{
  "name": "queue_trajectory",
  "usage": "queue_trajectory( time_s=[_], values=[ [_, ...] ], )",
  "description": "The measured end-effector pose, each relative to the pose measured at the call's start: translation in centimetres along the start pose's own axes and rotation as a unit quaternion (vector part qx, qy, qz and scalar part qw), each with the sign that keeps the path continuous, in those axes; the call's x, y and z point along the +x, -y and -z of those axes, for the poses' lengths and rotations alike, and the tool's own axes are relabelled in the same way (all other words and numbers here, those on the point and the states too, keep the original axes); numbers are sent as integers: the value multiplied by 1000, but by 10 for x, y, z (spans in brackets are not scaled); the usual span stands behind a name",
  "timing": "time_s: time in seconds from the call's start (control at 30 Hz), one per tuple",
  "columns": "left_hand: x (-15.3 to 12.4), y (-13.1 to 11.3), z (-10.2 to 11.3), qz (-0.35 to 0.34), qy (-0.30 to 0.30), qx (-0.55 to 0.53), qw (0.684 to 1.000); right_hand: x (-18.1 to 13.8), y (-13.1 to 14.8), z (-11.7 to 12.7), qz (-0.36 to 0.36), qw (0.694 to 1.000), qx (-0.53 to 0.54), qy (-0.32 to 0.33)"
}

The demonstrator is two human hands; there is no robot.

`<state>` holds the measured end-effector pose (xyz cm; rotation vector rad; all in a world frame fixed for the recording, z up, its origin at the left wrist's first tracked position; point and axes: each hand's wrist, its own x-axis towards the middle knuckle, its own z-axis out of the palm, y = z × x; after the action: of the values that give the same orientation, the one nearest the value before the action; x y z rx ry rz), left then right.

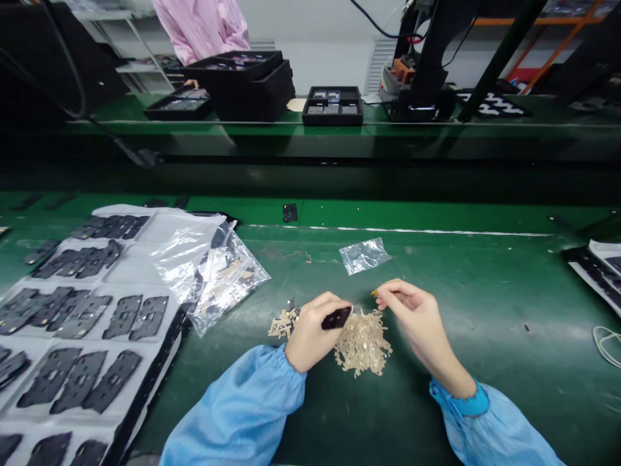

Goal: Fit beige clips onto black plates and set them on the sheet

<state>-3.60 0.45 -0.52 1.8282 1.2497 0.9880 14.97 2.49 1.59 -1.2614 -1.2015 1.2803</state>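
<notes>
My left hand (315, 330) is closed around a dark, flat plate (336, 317) with small holes, one end of which sticks out past the thumb. Beneath and to the right of it lies a heap of small beige pieces (365, 343). My right hand (412, 307) pinches a tiny yellow-orange piece (374, 293) between thumb and fingertips, just above the heap's upper right edge. A smaller group of beige pieces (283, 322) sits left of my left hand, partly hidden by it. Both arms wear blue sleeves.
On the left, a white-lined tray (129, 272) carries rows of black plates (80, 317). Clear bags (228, 278) with beige pieces overlap its edge. A small clear bag (365, 255) and a black part (290, 213) lie ahead. Across a raised shelf, a person in pink stands behind black trays (332, 107).
</notes>
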Motion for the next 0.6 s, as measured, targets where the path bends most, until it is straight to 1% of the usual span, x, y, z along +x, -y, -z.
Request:
queue_trajectory(
  time_s=[0.03, 0.1, 0.2, 0.3, 0.5, 0.6],
  values=[
    [-1, 0, 0, -10, 24, 13, 1000, 0, 0, 0, -3, 1000, -3, 0],
    [-4, 0, -1, -18, 52, 47, 997, 1, -3, -1, -10, 1000, -12, 8],
    [-5, 0, -3, -14, 52, 105, 993, 1, -7, -3, -16, 999, -27, 19],
    [-4, -3, -4, -7, 24, 123, 992, 1, -10, -4, -24, 999, -33, 30],
    [-7, -13, -7, -34, -65, 40, 996, -5, -16, -12, -19, 998, -31, 50],
    [-9, -10, -12, -51, -80, 34, 995, -7, -21, -17, -15, 998, -18, 61]
  ],
)
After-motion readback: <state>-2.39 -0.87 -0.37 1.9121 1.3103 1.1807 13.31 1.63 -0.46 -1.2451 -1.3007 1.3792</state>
